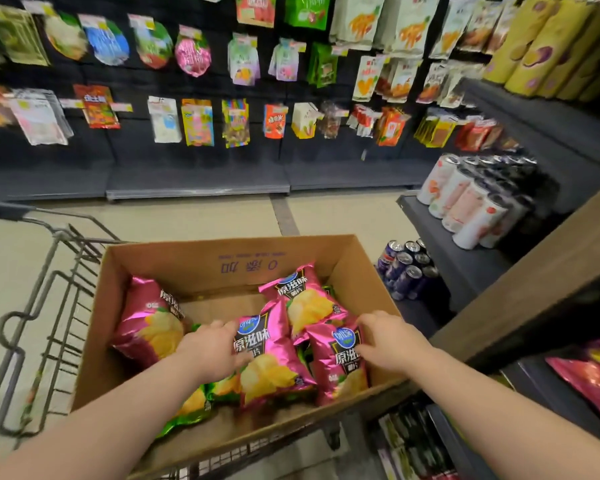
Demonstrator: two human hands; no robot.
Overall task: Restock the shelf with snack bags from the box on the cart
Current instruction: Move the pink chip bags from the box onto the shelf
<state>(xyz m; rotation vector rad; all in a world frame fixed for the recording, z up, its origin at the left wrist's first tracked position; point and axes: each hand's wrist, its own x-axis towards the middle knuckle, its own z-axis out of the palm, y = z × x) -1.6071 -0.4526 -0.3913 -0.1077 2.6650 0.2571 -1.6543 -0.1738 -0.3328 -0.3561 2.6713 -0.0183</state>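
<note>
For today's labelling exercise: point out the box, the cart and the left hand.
box [201,268]: head view, inner back wall.
cart [4,210]: head view, top rail.
left hand [210,351]: head view, back of hand.

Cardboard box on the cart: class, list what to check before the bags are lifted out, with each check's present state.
1. Cardboard box rests on the wire cart: ok.
2. Box top open, bags reachable: ok.
3. Left hand on the middle pink chip bag: touching; grip cannot tell.
4. Right hand pinches the right pink chip bag: ok.
5. Room on the shelf beside its pink bags: cannot tell.
</note>
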